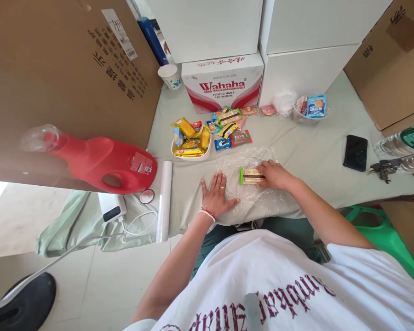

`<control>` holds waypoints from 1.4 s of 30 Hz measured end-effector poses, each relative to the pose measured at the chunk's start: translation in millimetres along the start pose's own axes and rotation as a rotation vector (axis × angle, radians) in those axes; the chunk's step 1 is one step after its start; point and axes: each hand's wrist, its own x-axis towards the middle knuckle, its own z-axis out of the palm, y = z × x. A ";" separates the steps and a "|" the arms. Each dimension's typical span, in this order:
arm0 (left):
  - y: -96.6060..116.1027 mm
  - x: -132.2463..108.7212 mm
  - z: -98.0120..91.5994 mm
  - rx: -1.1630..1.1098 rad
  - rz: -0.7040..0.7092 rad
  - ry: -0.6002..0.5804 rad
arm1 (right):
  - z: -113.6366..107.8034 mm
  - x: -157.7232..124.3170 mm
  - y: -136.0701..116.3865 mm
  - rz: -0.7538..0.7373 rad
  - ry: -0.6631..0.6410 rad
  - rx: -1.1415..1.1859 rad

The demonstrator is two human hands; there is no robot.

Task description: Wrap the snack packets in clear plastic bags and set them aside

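Note:
A sheet of clear plastic film [262,197] lies crumpled on the cloth in front of me. On it rests a wrapped snack bar [251,176] with a green end and a dark band. My right hand [275,174] has its fingers closed over the bar's right end. My left hand [216,195] lies flat with fingers spread at the film's left edge, holding nothing. Beyond the film are a white bowl [193,157] of yellow-wrapped snacks and a loose pile of packets, including a brown packet [241,137].
A white roll [164,202] and a red jug [103,161] stand at the left, near a power bank [112,209] with a cable. A Wahaha box [224,85] is at the back. Right are a clear tub [301,112], a phone [355,152], keys [382,170] and bottles [410,138].

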 end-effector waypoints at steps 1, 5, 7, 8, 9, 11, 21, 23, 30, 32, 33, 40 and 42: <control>0.2 -0.2 -0.3 -0.010 0.000 0.000 | 1.3 -1.3 -0.8 0.016 -0.008 -0.014; 0.6 -0.4 -1.9 -0.026 0.002 -0.012 | 5.5 -3.0 -10.4 0.007 0.050 -0.063; 0.1 -0.3 -2.8 -0.034 0.008 -0.020 | 6.6 -1.6 -15.4 -0.006 0.049 -0.090; -0.3 -0.3 -3.4 -0.041 0.012 -0.025 | 7.0 -0.8 -16.1 -0.008 0.039 -0.099; -0.6 -0.3 -4.1 -0.049 0.015 -0.031 | 7.5 -0.3 -15.1 -0.008 0.028 -0.104; -1.2 -0.2 -5.8 -0.062 0.024 -0.048 | 8.0 -0.6 -7.8 -0.001 0.006 -0.111; -2.8 1.7 -8.4 -0.019 0.010 -0.119 | -14.4 -0.3 9.8 -0.132 0.057 -0.049; -2.1 1.7 -9.1 -0.007 0.003 -0.121 | -14.2 7.4 0.4 -0.184 0.037 -0.084; -0.9 1.9 -11.9 -0.016 -0.009 -0.135 | -5.4 25.0 -12.9 -0.207 -0.014 -0.096; -1.8 2.1 -10.5 -0.020 -0.008 -0.127 | -4.3 27.5 -13.1 -0.204 -0.013 -0.097; -2.7 2.1 -9.5 -0.022 -0.005 -0.120 | -3.6 28.3 -12.1 -0.204 -0.019 -0.096; -17.0 1.1 -3.2 -0.176 -0.030 0.032 | 13.6 -11.7 20.3 -0.306 0.186 0.163; -20.1 -0.9 -3.5 -0.224 -0.062 0.090 | 26.9 -38.9 28.7 -0.368 0.272 0.224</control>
